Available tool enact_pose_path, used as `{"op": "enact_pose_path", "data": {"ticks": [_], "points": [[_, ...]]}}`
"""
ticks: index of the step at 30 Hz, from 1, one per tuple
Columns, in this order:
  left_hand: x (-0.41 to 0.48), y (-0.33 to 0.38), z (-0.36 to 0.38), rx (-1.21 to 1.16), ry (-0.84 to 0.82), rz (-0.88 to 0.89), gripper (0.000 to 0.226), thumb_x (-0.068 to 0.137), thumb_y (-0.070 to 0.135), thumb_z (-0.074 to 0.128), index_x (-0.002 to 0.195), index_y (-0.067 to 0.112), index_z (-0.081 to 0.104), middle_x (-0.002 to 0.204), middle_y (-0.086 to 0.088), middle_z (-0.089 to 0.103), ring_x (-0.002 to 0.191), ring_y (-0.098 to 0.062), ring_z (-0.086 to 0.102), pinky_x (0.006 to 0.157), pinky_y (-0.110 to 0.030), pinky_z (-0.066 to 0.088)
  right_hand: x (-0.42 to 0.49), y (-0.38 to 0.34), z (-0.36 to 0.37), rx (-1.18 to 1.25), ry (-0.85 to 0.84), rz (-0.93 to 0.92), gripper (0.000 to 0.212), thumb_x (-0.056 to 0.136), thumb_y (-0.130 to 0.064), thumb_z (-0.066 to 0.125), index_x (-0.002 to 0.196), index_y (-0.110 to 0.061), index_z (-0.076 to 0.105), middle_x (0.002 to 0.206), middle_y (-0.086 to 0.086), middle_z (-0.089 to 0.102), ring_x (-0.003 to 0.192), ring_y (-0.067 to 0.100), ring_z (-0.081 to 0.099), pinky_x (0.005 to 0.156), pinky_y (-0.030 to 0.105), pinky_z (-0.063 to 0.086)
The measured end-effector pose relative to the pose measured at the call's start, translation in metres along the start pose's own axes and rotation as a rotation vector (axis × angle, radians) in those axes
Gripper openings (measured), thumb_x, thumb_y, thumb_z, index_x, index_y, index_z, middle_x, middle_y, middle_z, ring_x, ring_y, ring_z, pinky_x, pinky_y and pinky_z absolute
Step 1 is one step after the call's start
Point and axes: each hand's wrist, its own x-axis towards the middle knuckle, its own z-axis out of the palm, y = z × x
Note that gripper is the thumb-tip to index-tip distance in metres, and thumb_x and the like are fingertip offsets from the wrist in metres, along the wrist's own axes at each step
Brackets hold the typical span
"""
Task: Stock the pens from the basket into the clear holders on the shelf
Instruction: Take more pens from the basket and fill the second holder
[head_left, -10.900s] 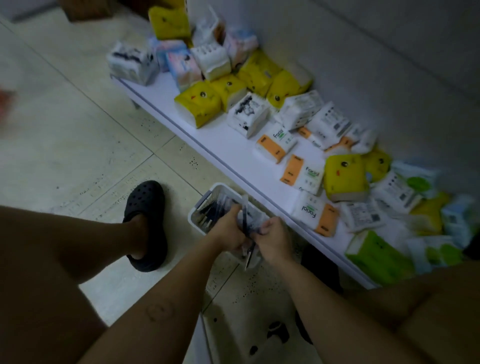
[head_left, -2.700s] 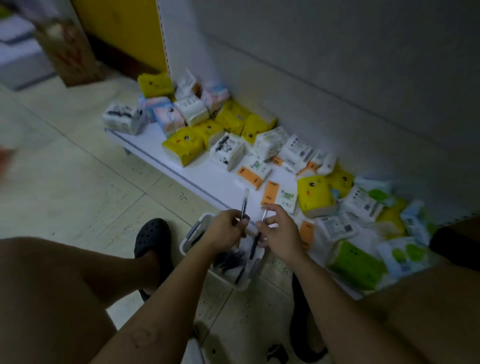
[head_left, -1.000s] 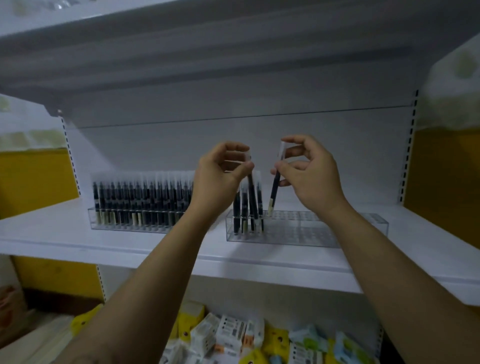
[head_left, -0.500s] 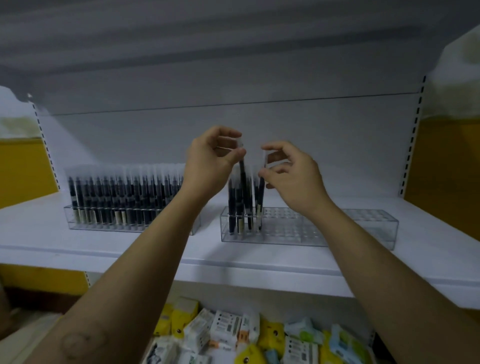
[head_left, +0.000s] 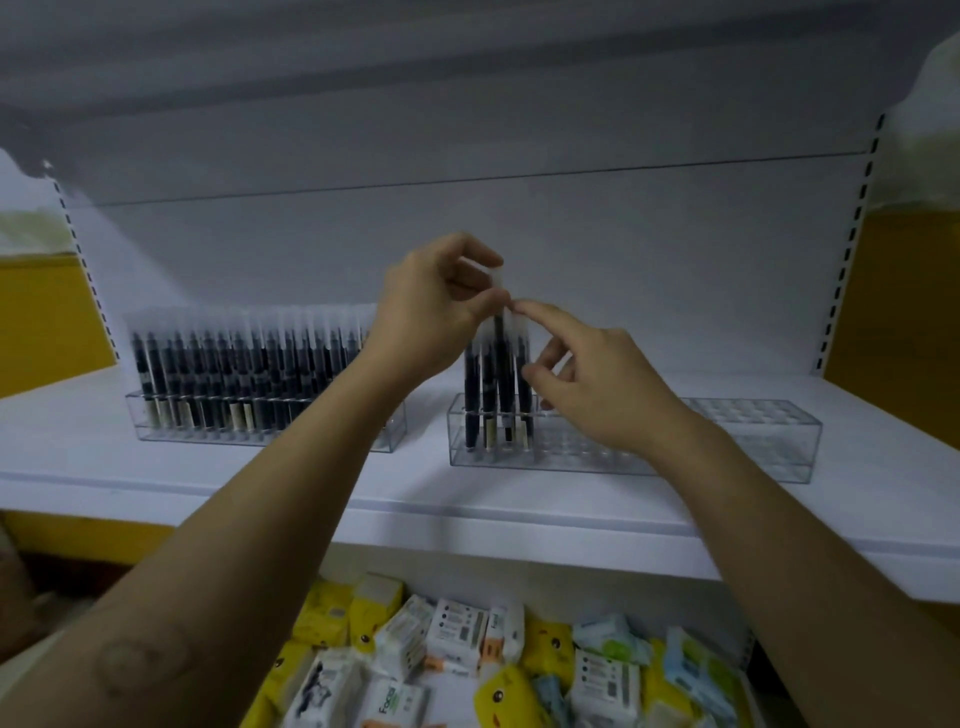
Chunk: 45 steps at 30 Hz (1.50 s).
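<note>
Between my two hands, held close together above the shelf (head_left: 519, 499), a black pen (head_left: 500, 338) hangs upright. My left hand (head_left: 436, 306) pinches its pale top end between thumb and fingers. My right hand (head_left: 597, 384) lays a straight forefinger against that same end, its other fingers loosely curled and holding nothing. Directly under both hands a few pens (head_left: 472, 395) stand in the near end of a clear holder (head_left: 753, 441); I cannot tell whether the held pen is seated. Left of my left hand, a second clear holder (head_left: 260, 434) is packed full. Below my forearms lie tissue packs (head_left: 457, 634).
</note>
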Motion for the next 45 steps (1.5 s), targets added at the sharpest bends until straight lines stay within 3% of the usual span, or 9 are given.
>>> {"op": "enact_pose_path", "data": {"ticks": [9, 14, 19, 23, 26, 29, 33, 37, 45], "points": [[-0.010, -0.021, 0.011, 0.216, -0.054, 0.035, 0.014, 0.086, 0.032, 0.068, 0.096, 0.034, 0.058, 0.104, 0.017, 0.056, 0.099, -0.001, 0.051, 0.090, -0.020, 0.039, -0.002, 0.001, -0.003, -0.003, -0.034, 0.038, 0.062, 0.093, -0.026, 0.062, 0.143, -0.049, 0.033, 0.081, -0.014, 0.064, 0.071, 0.003, 0.065, 0.078, 0.027, 0.055], [-0.016, -0.019, 0.007, 0.281, -0.075, 0.081, 0.023, 0.088, 0.032, 0.067, 0.110, 0.029, 0.062, 0.112, 0.015, 0.055, 0.103, -0.002, 0.046, 0.092, -0.022, 0.035, -0.004, -0.004, -0.005, -0.003, -0.057, 0.069, 0.070, 0.093, -0.025, 0.062, 0.149, -0.046, 0.024, 0.085, -0.015, 0.062, 0.074, 0.004, 0.064, 0.076, 0.023, 0.052], [-0.032, -0.016, -0.003, 0.361, -0.072, 0.123, 0.040, 0.089, 0.031, 0.066, 0.127, 0.027, 0.056, 0.128, 0.005, 0.055, 0.119, -0.014, 0.047, 0.097, -0.024, 0.033, -0.010, -0.013, -0.009, -0.154, -0.069, 0.077, 0.078, 0.092, -0.034, 0.063, 0.152, -0.042, 0.014, 0.111, -0.006, 0.061, 0.093, 0.015, 0.064, 0.089, 0.035, 0.053], [-0.054, -0.013, -0.017, 0.412, -0.059, 0.105, 0.051, 0.088, 0.033, 0.067, 0.135, 0.025, 0.049, 0.133, 0.003, 0.052, 0.124, -0.017, 0.043, 0.099, -0.024, 0.030, -0.017, -0.028, -0.015, -0.339, -0.023, 0.019, 0.076, 0.091, -0.038, 0.062, 0.153, -0.036, 0.018, 0.140, -0.002, 0.044, 0.121, 0.019, 0.050, 0.100, 0.037, 0.045], [-0.076, -0.010, -0.030, 0.463, -0.065, 0.090, 0.056, 0.087, 0.034, 0.067, 0.138, 0.023, 0.046, 0.135, 0.002, 0.050, 0.125, -0.017, 0.042, 0.102, -0.027, 0.032, -0.027, -0.046, -0.010, -0.282, 0.008, -0.044, 0.075, 0.090, -0.036, 0.065, 0.152, -0.036, 0.023, 0.150, -0.004, 0.031, 0.136, 0.016, 0.034, 0.109, 0.036, 0.037], [-0.106, -0.014, -0.045, 0.504, -0.082, 0.077, 0.058, 0.086, 0.036, 0.068, 0.139, 0.021, 0.046, 0.136, 0.001, 0.050, 0.124, -0.017, 0.043, 0.105, -0.033, 0.039, -0.042, -0.067, 0.009, -0.198, 0.001, -0.105, 0.073, 0.089, -0.034, 0.067, 0.150, -0.034, 0.028, 0.150, -0.008, 0.030, 0.137, 0.012, 0.033, 0.111, 0.032, 0.034], [-0.156, -0.024, -0.069, 0.579, -0.098, -0.002, 0.059, 0.087, 0.038, 0.067, 0.139, 0.021, 0.046, 0.139, 0.003, 0.049, 0.127, -0.016, 0.042, 0.102, -0.027, 0.035, -0.065, -0.087, 0.048, -0.133, -0.069, -0.163, 0.066, 0.090, -0.036, 0.064, 0.148, -0.032, 0.033, 0.148, -0.010, 0.035, 0.134, 0.010, 0.035, 0.109, 0.028, 0.032], [-0.210, -0.034, -0.089, 0.631, -0.160, -0.106, 0.063, 0.088, 0.041, 0.065, 0.142, 0.019, 0.042, 0.144, 0.000, 0.045, 0.134, -0.020, 0.037, 0.108, -0.033, 0.033, -0.093, -0.096, 0.093, -0.087, -0.191, -0.176, 0.064, 0.092, -0.035, 0.061, 0.149, -0.031, 0.032, 0.148, -0.010, 0.033, 0.133, 0.010, 0.034, 0.106, 0.027, 0.034], [-0.316, -0.077, -0.089, 0.656, -0.381, -0.358, 0.076, 0.083, 0.056, 0.060, 0.145, 0.017, 0.041, 0.149, -0.002, 0.041, 0.140, -0.023, 0.033, 0.111, -0.033, 0.028, -0.153, -0.072, 0.194, -0.089, -0.527, -0.015, 0.070, 0.089, -0.040, 0.063, 0.149, -0.027, 0.030, 0.153, -0.002, 0.031, 0.140, 0.020, 0.031, 0.110, 0.032, 0.033]]}}
